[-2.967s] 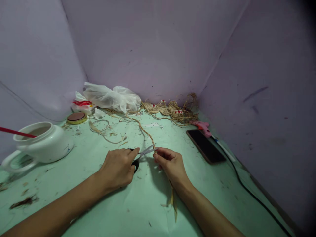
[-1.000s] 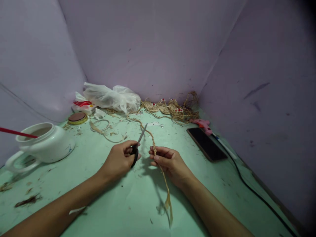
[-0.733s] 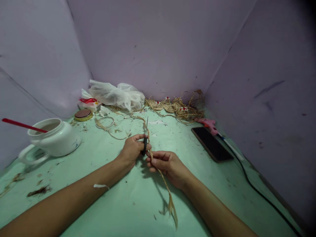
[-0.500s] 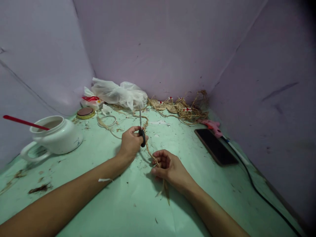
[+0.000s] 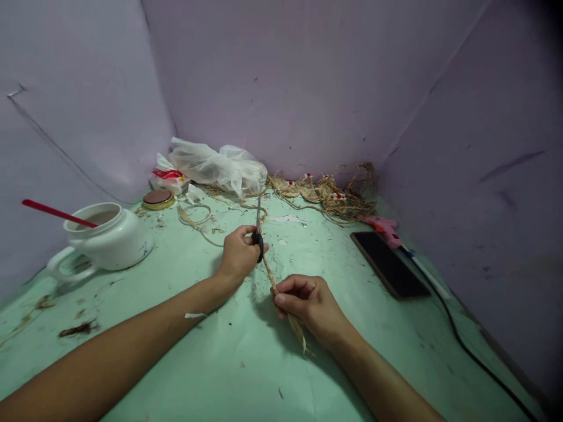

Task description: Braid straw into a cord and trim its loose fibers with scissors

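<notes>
My left hand (image 5: 241, 252) is closed on a pair of scissors (image 5: 258, 241) with black handles, the blades pointing away from me. Beneath and beside the scissors runs a braided cord of tan fibre (image 5: 269, 273). My right hand (image 5: 308, 302) pinches this cord near its near end between thumb and fingers. Loose, frayed strands hang out below the pinch. Farther off, the cord winds away toward the back of the table, partly hidden by the left hand and the scissors.
A white pot (image 5: 112, 237) with a red stick (image 5: 57, 212) stands left. Behind are a round tin (image 5: 158, 199), a plastic bag (image 5: 220, 167) and a heap of woven fibre pieces (image 5: 329, 196). A phone (image 5: 389, 266) and a pink glue gun (image 5: 385, 228) with its cable lie right.
My right hand's fingers have closed into a firmer pinch on the cord, and the cord between my hands is straighter. The left hand keeps the scissors; the whole view has shifted slightly.
</notes>
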The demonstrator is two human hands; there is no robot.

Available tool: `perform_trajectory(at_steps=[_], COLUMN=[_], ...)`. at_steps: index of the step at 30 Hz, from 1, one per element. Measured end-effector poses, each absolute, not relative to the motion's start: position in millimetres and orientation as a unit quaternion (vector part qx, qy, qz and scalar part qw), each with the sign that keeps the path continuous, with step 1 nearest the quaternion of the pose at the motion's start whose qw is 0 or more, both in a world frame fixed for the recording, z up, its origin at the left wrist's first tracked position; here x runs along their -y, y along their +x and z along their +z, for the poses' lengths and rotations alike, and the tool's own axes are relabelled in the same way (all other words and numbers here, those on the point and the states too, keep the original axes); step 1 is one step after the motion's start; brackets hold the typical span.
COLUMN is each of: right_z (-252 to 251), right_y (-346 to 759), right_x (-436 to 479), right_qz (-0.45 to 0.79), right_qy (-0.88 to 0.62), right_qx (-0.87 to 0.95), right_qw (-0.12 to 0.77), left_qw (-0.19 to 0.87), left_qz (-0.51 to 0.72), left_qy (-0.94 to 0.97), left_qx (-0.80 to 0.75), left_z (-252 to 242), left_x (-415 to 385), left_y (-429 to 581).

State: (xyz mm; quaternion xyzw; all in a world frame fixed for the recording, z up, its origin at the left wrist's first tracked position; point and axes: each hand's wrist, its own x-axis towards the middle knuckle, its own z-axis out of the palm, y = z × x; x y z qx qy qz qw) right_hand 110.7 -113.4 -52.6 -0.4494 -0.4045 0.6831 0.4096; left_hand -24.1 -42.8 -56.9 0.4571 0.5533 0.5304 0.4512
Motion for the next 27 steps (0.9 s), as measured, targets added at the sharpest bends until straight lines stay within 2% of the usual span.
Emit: perform_trajectory(at_steps=[3, 5, 8, 12, 15, 27], right_z=[-52, -53, -53, -54, -52, -41], right_y=[112, 116, 122, 125, 125, 128], right_x=[112, 108, 102, 100, 101, 101], right_qz=[0.689, 0.685, 0.668, 0.668, 0.669, 0.612], right_qy=[-0.457, -0.473, -0.484, -0.469, -0.446, -0.467], right_qx=[0.362, 0.31, 0.262, 0.262, 0.279, 0.321], right_qw=[0.43, 0.46, 0.501, 0.515, 0.525, 0.553], left_qw=[0.45, 0.411, 0.22, 0.064, -0.033, -0.148], left_qz=[0.486, 0.475, 0.393, 0.254, 0.193, 0.165], left_qy=[0.484, 0.524, 0.694, 0.863, 0.897, 0.893], left_qx=[-0.571, -0.575, -0.562, -0.433, -0.397, -0.393], left_z=[-60, -57, -47, -42, -44, -47], left_x=[39, 41, 56, 84, 95, 92], left_y=[-29, -36, -49, -55, -52, -54])
